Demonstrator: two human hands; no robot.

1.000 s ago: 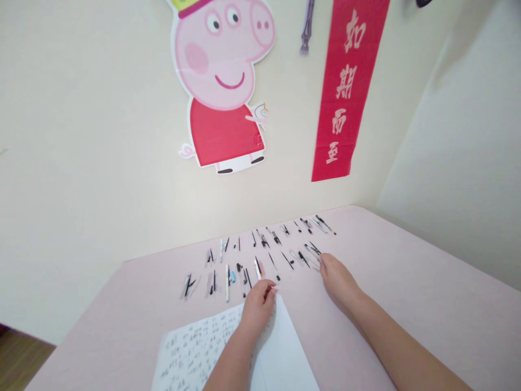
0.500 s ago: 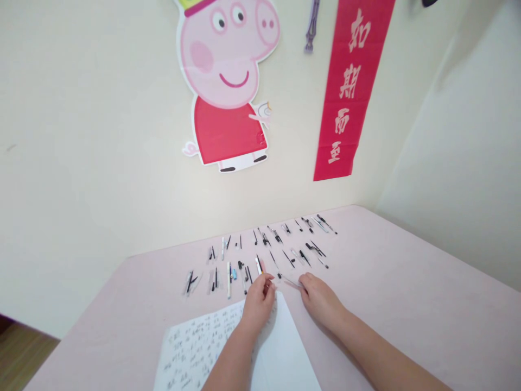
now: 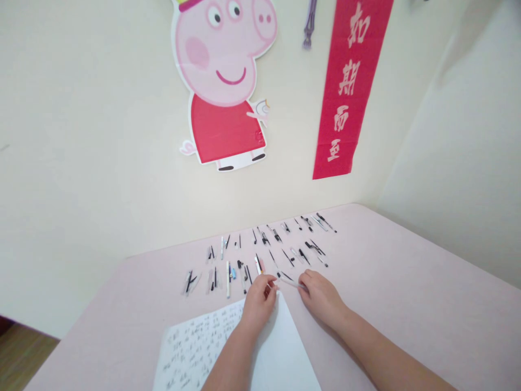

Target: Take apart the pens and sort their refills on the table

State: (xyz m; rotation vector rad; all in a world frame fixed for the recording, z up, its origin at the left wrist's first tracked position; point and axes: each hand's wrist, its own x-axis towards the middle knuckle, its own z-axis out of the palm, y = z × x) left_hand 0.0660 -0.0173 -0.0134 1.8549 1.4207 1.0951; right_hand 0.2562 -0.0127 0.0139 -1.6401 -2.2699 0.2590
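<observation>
Fingers of our right hand pinch a pale pen barrel over the pink table, its far end pointing toward our left hand. Our left fingers curl in above the edge of the handwritten sheet; we cannot tell whether they grip anything. Beyond both hands, we see loose pen parts laid in two rough rows.
</observation>
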